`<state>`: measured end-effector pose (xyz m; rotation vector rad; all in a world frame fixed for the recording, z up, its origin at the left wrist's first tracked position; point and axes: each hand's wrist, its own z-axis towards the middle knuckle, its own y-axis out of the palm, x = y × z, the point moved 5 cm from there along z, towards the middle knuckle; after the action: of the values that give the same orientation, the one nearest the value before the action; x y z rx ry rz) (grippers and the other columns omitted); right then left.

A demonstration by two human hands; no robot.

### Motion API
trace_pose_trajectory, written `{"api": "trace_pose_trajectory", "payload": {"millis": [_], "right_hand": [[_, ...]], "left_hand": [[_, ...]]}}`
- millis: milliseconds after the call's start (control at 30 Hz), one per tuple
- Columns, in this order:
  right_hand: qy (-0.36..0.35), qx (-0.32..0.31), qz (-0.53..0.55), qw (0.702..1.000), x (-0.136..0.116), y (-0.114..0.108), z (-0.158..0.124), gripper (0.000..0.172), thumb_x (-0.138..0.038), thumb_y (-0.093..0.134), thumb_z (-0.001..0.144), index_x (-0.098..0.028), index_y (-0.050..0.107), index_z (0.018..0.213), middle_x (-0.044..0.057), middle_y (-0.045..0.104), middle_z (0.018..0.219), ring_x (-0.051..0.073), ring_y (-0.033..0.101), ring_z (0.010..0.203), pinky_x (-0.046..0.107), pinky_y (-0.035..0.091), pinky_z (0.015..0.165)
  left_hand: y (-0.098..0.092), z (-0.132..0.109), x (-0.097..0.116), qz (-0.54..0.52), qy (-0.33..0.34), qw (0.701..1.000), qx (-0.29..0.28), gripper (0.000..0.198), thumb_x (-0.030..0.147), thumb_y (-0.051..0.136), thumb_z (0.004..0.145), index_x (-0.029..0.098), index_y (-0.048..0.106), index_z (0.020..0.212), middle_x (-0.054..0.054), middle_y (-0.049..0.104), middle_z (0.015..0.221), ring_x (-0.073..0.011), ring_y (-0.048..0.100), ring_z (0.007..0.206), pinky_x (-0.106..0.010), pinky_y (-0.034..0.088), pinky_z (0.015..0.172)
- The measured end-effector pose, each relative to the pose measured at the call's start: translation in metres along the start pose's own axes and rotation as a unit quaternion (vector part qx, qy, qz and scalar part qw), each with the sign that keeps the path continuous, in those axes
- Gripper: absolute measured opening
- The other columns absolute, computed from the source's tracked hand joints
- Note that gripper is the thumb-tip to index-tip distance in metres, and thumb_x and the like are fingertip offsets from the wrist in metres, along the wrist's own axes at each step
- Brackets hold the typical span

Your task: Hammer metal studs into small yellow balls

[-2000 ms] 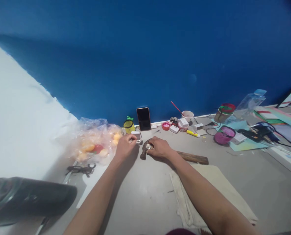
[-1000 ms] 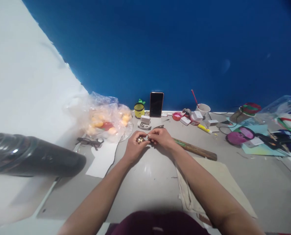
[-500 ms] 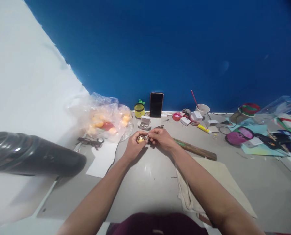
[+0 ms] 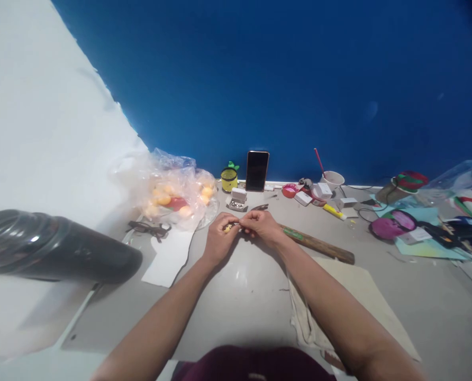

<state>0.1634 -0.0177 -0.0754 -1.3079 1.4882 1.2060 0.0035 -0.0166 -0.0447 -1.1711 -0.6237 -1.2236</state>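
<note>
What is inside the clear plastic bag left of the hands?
The plastic bag holds several round orange-yellow pieces and one red piece, likely fruit. Its crumpled folds blur them, and whatever lies beneath or behind them is hidden.

The small piece point(image 4: 228, 228) pinched between your left hand point(image 4: 219, 239) and right hand point(image 4: 262, 225) glints gold. Your bench point(image 4: 242, 299) is plain pale grey, and the wall point(image 4: 279, 79) behind it is deep blue. At the far edge stand a yellow pot point(image 4: 229, 180) with a green top and a black phone point(image 4: 257, 170). Toward the far left corner, the clear bag point(image 4: 172, 194) shows orange and red inside. The wooden handle point(image 4: 319, 245) is brown with a green band. The disc point(image 4: 387, 226) toward the right edge is magenta.
</note>
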Motion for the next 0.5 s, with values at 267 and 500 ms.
{"api": "trace_pose_trajectory", "payload": {"millis": [267, 500], "right_hand": [[-0.006, 0.009, -0.018, 1.000, -0.003, -0.001, 0.000, 0.033, -0.039, 0.094, 0.058, -0.016, 0.074, 0.070, 0.001, 0.064, 0.055, 0.010, 0.053, 0.050, 0.021, 0.038, 0.045], [-0.015, 0.041, 0.097, 0.994, -0.004, -0.011, 0.005, 0.037, -0.034, 0.097, 0.051, -0.017, 0.069, 0.067, -0.003, 0.060, 0.054, 0.008, 0.051, 0.049, 0.019, 0.037, 0.043]], "left_hand": [[0.000, 0.001, -0.009, -0.097, -0.050, 0.994, -0.003, 0.009, 0.022, 0.070, 0.077, 0.020, 0.073, 0.086, -0.003, 0.069, 0.089, -0.0177, 0.065, 0.083, -0.029, 0.052, 0.076], [0.007, 0.001, -0.017, -0.289, -0.177, 0.940, -0.026, 0.043, 0.024, 0.075, 0.075, 0.020, 0.063, 0.116, -0.006, 0.073, 0.101, -0.0157, 0.070, 0.078, -0.027, 0.056, 0.068]]}}
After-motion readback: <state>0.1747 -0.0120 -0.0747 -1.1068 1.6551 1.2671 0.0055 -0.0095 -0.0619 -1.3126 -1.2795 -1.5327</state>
